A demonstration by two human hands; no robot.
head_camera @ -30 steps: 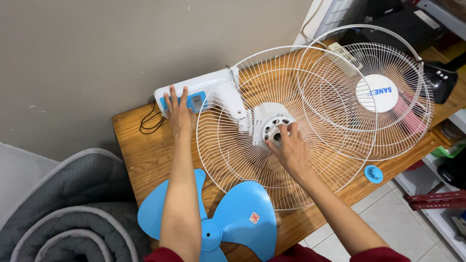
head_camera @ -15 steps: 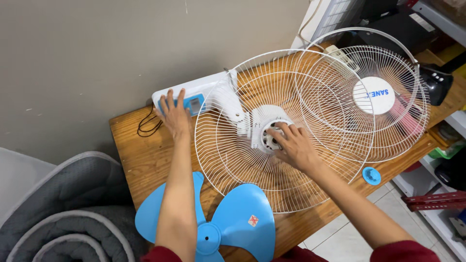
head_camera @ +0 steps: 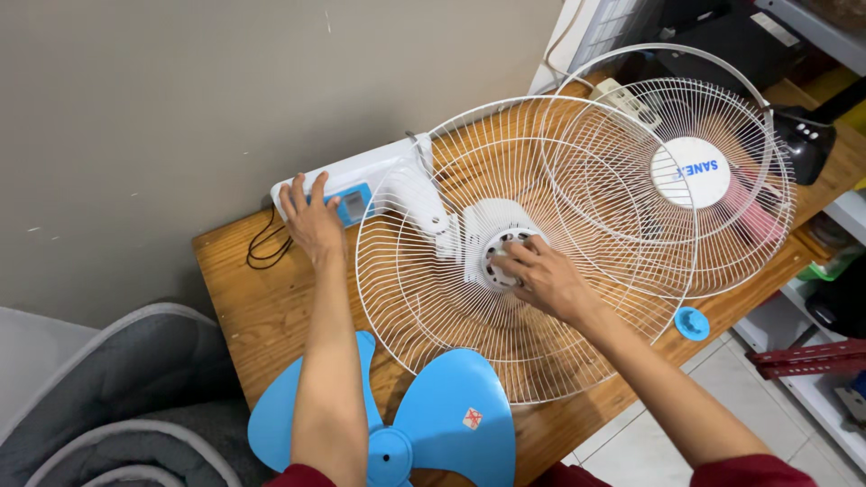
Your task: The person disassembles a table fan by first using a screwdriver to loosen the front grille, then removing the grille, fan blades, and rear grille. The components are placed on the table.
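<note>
left hand [head_camera: 311, 219]: flat and open on white base [head_camera: 361, 180] | right hand [head_camera: 539, 278]: fingers pinch hub [head_camera: 501, 257] of rear grille [head_camera: 424, 298] | blue blade [head_camera: 442, 419] near, on table [head_camera: 244, 307]

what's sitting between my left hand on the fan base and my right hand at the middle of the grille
In the head view, the white fan neck and wires of the rear grille lie between the left hand and right hand.

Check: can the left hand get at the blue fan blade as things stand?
Probably yes. The left hand rests on the white fan base; the blue fan blade lies uncovered on the wooden table right under that forearm, outside the wire guard.
</note>
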